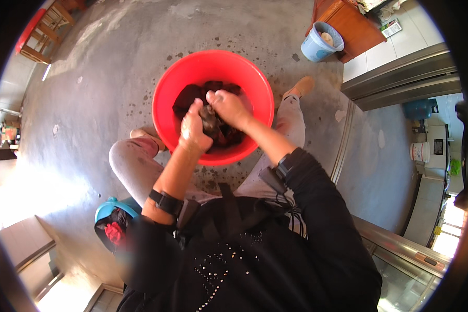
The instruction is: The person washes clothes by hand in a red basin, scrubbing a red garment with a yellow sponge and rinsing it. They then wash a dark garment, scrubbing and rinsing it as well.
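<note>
Between my spread legs a round red plastic basin (pixel 214 62) stands on the concrete floor. Dark wet cloth (pixel 188 97) lies bunched inside it. Both of my hands are down in the basin, close together, gripping a brownish, bunched part of the cloth (pixel 209 117) between them. My left hand (pixel 193 126) is on the near left side of that bunch. On its upper right, my right hand (pixel 230 109) is curled with the thumb side up. The fingers under the cloth are partly hidden.
A blue bin (pixel 320 45) with a liner stands by a wooden cabinet (pixel 347 23) at the upper right. Beside my left thigh is a blue-rimmed bucket (pixel 113 206) holding dark and red cloth. A metal door track (pixel 341 144) crosses the floor to the right. Water spots surround the basin.
</note>
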Demonstrator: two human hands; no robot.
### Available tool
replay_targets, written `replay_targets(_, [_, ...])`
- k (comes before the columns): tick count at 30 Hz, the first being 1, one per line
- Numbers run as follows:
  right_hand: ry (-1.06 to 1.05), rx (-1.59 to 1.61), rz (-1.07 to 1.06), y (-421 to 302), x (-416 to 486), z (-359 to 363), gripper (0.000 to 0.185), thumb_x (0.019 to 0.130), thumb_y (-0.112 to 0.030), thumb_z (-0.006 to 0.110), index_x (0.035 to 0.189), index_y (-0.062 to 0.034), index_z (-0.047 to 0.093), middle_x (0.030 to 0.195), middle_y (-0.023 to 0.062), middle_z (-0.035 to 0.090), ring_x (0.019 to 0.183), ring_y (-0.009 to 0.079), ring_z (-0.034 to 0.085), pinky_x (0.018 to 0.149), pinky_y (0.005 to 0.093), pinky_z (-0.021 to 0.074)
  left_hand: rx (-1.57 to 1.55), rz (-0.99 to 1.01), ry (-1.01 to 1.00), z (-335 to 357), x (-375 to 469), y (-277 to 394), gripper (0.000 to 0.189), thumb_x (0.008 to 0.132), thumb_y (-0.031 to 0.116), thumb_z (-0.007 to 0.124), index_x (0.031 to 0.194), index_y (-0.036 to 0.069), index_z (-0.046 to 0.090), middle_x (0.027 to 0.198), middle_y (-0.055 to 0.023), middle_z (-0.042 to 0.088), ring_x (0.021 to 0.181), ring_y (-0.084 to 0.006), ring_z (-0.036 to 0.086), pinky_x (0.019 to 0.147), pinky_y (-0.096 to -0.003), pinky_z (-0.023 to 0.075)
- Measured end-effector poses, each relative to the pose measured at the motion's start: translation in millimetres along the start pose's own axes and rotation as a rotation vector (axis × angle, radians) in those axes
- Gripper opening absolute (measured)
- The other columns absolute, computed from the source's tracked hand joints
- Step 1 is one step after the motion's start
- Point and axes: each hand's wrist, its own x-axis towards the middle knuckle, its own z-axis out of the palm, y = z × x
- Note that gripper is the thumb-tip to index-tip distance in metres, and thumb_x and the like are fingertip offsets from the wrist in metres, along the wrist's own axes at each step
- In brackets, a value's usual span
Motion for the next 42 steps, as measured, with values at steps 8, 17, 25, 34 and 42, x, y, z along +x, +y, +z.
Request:
replay_targets(8, [-0.163,0.119,0.303,17,4,-79,0.047,0.087,-0.048,0.065,0.096,-0.0021,0.064,0.088,0.0005,0.059,0.083,0.0107,0.052,0.074,0.0283,0.0431,0.199,0.444,0.396,-19,5,59,0.042,0.093,0.042,0.059,0.116,0.006,0.057,0.104,-0.009,0.065,0.092,-0.0234,0.064,0.08,-0.0361,0.0524])
replay_targets(17, [-0.135,-0.336,0.368,127,63,-10,0.017,0.087,-0.019,0.056,0.096,-0.0052,0.06,0.074,0.0168,0.064,0.072,0.0316,0.066,0.066,0.0468,0.0513,1.247,0.429,0.287,-82,90,28,0.055,0.086,0.02,0.068,0.135,0.005,0.049,0.135,-0.0189,0.051,0.123,-0.03,0.05,0.104,-0.0376,0.0398])
replay_targets(25, [-0.496,-0.523,0.4,221,42,120,0.04,0.083,-0.009,0.056,0.122,-0.0132,0.059,0.114,0.0249,0.06,0.101,0.0411,0.061,0.09,0.0447,0.049,1.387,-0.044,0.372,-84,113,1,0.068,0.09,0.038,0.06,0.145,0.007,0.035,0.145,-0.0194,0.041,0.138,-0.0307,0.034,0.113,-0.0361,0.0268])
replay_targets(34, [-0.509,-0.063,0.278,243,57,86,0.029,0.086,-0.014,0.055,0.111,-0.0054,0.066,0.107,0.017,0.067,0.103,0.0318,0.063,0.087,0.0405,0.0494,1.274,-0.206,0.4,-76,113,5,0.067,0.09,0.038,0.06,0.142,0.003,0.038,0.137,-0.0224,0.05,0.133,-0.0303,0.043,0.109,-0.0362,0.0332])
replay_targets(42, [-0.502,-0.102,0.206,100,85,4,0.027,0.091,-0.023,0.052,0.107,-0.007,0.067,0.1,0.0182,0.067,0.095,0.0363,0.064,0.082,0.0424,0.0507,0.744,-0.023,0.353,-82,109,3,0.048,0.094,0.041,0.056,0.121,0.0,0.057,0.106,-0.0111,0.065,0.095,-0.0191,0.062,0.085,-0.0337,0.0503])
